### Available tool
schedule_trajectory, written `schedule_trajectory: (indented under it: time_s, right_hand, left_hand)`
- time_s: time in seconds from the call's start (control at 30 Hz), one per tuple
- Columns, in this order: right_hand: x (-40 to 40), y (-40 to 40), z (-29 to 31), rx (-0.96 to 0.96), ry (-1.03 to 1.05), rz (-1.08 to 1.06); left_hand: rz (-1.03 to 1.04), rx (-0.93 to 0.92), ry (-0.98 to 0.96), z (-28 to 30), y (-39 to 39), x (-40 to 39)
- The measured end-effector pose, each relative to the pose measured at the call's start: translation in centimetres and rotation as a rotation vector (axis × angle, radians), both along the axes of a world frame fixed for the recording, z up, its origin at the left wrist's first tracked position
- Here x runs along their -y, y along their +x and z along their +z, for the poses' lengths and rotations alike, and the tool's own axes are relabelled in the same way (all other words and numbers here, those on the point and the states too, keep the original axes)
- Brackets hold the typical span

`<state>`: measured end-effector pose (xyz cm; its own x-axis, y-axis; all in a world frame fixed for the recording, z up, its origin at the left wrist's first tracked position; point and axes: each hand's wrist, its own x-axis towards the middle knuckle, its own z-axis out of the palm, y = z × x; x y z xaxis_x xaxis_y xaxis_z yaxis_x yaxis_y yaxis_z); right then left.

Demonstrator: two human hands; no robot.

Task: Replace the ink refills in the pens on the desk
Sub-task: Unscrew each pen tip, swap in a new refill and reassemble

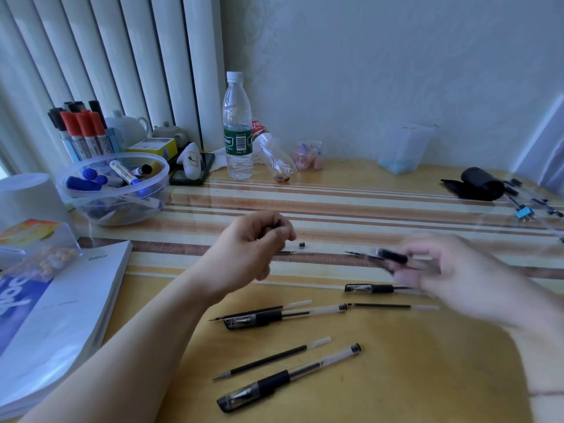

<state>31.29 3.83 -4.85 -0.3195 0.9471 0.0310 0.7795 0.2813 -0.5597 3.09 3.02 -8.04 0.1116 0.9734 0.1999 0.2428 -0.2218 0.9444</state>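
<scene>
Pens and loose refills lie scattered over the lower middle of the desk (396, 377), a yellow wooden top with striped bands under a clear cover. Nearest the bottom edge lies a capped pen (287, 378), and just above it a bare refill (271, 358), both slanting up to the right. Higher, at centre, a second pen (283, 315) lies touching another refill (268, 309), and to its right a third refill (393, 306) lies flat. The left hand (259, 242), at centre frame, has its fingers curled and pinches a small dark piece (278, 223), too small to name. The right hand (464, 276), at centre right, is blurred; its fingers grip a pen barrel with a black grip (393, 257), its thin tip pointing left. Below that hand lies a pen cap section (369, 288). A tiny black end cap (302, 245) sits on the desk between the hands. In the upper left stand a clear bowl of markers (116, 190) and a water bottle (237, 126); a white book (70, 306) lies at the left edge.
</scene>
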Motion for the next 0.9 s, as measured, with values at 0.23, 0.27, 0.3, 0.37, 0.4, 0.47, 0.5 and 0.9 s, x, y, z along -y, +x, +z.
schedule_trajectory:
  time_s: [0.23,0.27,0.3,0.37,0.4,0.47,0.5,0.9]
  right_hand:
    - [1.5,-6.0,-1.7,-0.501,0.035,0.217]
    - [1.4,-6.2,-2.2,-0.513,0.023,0.233]
    - [1.5,-6.4,-2.4,-0.529,0.010,0.238]
    - [1.6,-6.9,-2.7,-0.564,0.011,0.243]
    - [1.8,-7.1,-2.7,-0.581,0.020,0.245]
    - [1.7,-7.2,-2.5,-0.642,0.019,0.201]
    - [1.6,-7.1,-2.4,-0.683,0.008,0.156]
    - [0.7,-6.1,-3.2,-0.363,0.262,0.120]
  left_hand:
    - [-0.317,0.229,-0.079,-0.7,2.7,1.0]
    - [-0.337,0.266,-0.071,-0.7,2.9,1.1]
    - [-0.347,0.298,-0.058,-0.7,3.0,1.1]
    - [-0.322,0.324,-0.042,-0.8,3.0,1.0]
    - [-0.301,0.336,-0.042,-0.9,3.0,0.9]
    - [-0.269,0.413,-0.059,-0.7,2.7,0.8]
    - [-0.261,0.483,-0.075,-0.5,2.3,0.7]
    - [-0.104,0.890,-0.174,0.7,0.3,-0.1]
